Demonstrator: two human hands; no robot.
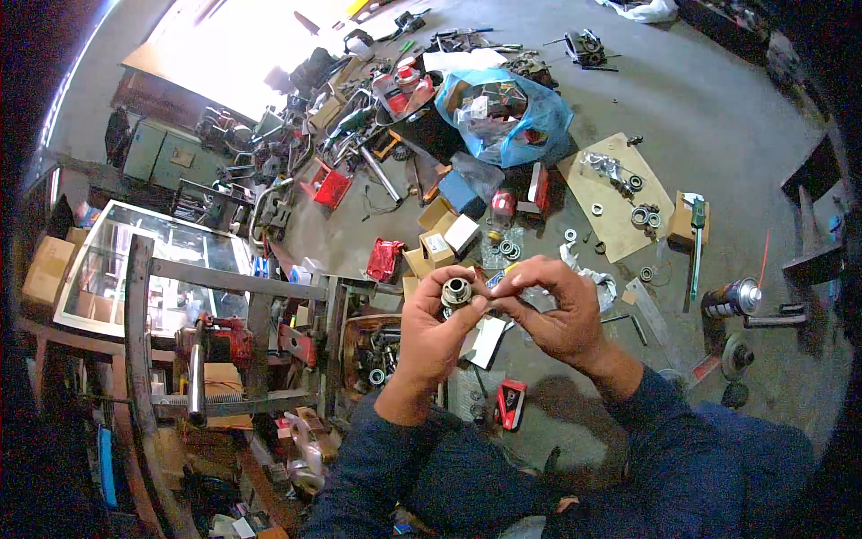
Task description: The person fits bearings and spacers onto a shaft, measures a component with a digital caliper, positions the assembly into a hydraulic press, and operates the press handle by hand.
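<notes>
The round metal part [457, 293], grasped in the left hand [432, 336], is best held steady beside the right hand [562, 316], whose fingertips nearly meet, on what, if anything, I cannot tell.

We can read no wording: the red-and-black box [510, 404] bears a white mark, and the spray can [731, 299] has a coloured label — both too small or blurred for us to make out — while the carton [437, 246] shows faint, illegible print.

Round metal part [456, 292] in the left fingers [466, 317], right fingers [537, 271] just beside it, blue bag [549, 124] beyond.
</notes>
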